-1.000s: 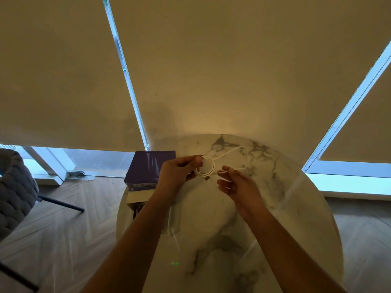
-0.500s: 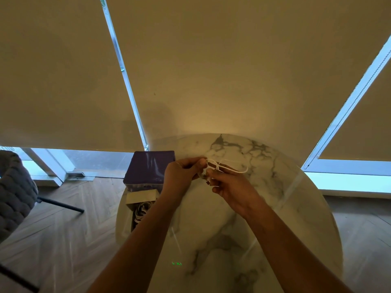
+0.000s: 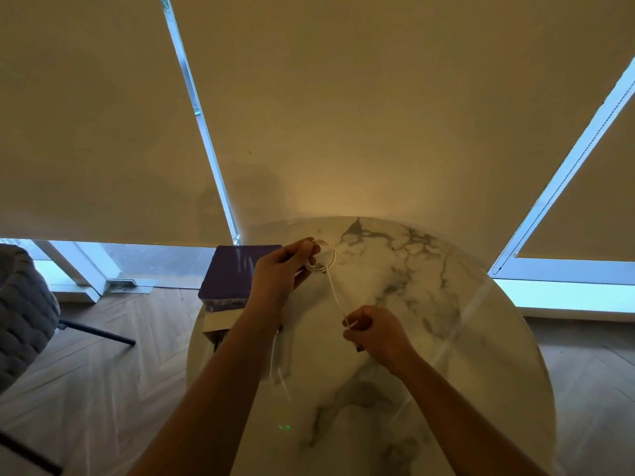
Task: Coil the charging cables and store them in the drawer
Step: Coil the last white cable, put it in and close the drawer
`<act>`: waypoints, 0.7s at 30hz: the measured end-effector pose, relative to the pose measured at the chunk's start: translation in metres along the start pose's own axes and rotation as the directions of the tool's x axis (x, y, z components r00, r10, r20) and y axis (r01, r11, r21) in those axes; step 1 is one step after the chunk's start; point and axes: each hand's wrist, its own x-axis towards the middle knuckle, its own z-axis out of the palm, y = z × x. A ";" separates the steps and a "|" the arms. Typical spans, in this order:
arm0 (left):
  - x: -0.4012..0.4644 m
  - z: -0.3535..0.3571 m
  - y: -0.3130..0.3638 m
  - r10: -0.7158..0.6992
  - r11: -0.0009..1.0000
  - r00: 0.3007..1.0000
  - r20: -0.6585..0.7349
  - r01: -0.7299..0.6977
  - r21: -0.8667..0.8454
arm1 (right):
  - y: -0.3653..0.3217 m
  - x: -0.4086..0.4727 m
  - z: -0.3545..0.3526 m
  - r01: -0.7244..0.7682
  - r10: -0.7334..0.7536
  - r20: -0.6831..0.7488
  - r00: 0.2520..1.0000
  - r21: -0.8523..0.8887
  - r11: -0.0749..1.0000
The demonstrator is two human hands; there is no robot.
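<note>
cable (image 3: 335, 293): thin, light, limp, springy; over table (image 3: 446, 338) | left hand (image 3: 281, 273): pinched shut on coil (image 3: 323, 257) | right hand (image 3: 374, 334): closed on taut tail, likely near plug | grip: pinch loops, or they spring apart

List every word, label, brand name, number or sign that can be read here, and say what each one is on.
None can be read.
purple box: glossy top, no print visible.
white cable: no marking can be made out.
marble table: only grey veining, plus a small green light speck near its front edge, with no letters.
blinds: plain.
</note>
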 end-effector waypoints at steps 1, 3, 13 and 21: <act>0.000 0.001 0.001 -0.003 1.000 1.000 -0.004 0.003 -0.020 | 0.006 0.000 0.002 -0.004 0.003 -0.012 1.000 -0.047 0.999; -0.001 0.001 0.001 -0.005 0.999 1.000 -0.005 0.005 -0.044 | 0.017 -0.001 0.005 -0.019 0.017 -0.021 1.000 -0.090 0.996; 0.001 0.002 0.003 0.042 0.999 0.999 -0.007 -0.042 -0.017 | 0.046 -0.007 0.018 -0.044 0.028 -0.074 0.997 -0.235 0.971; 0.000 0.002 -0.011 0.033 0.998 0.999 -0.020 -0.032 0.047 | 0.045 0.000 0.012 -0.046 0.056 0.050 0.997 -0.189 0.981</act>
